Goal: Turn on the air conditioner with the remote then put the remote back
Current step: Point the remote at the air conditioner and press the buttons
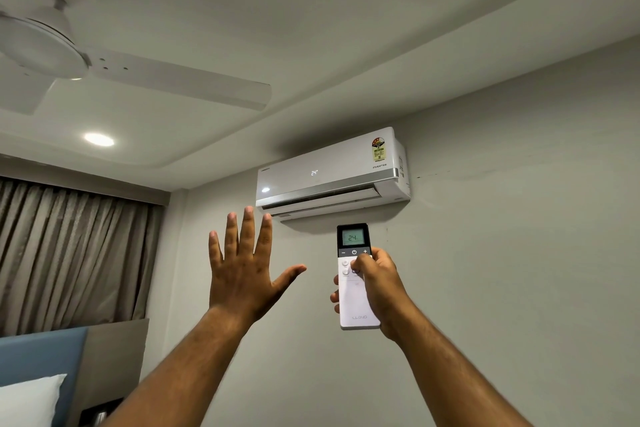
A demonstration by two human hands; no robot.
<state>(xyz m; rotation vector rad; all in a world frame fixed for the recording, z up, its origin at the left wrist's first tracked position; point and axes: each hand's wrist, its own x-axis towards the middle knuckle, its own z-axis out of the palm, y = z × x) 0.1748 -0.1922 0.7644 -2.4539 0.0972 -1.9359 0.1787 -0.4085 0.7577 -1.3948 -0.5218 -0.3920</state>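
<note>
A white air conditioner hangs high on the wall, its front panel lit with "24" and its lower flap partly open. My right hand holds a white remote upright just below the unit. The remote's small screen reads 24, and my thumb rests near the buttons under the power key. My left hand is raised beside it, palm toward the wall, fingers spread, holding nothing.
A white ceiling fan hangs at the upper left, with a lit ceiling spot below it. Grey-brown curtains cover the left wall. A blue headboard and a white pillow sit at the bottom left.
</note>
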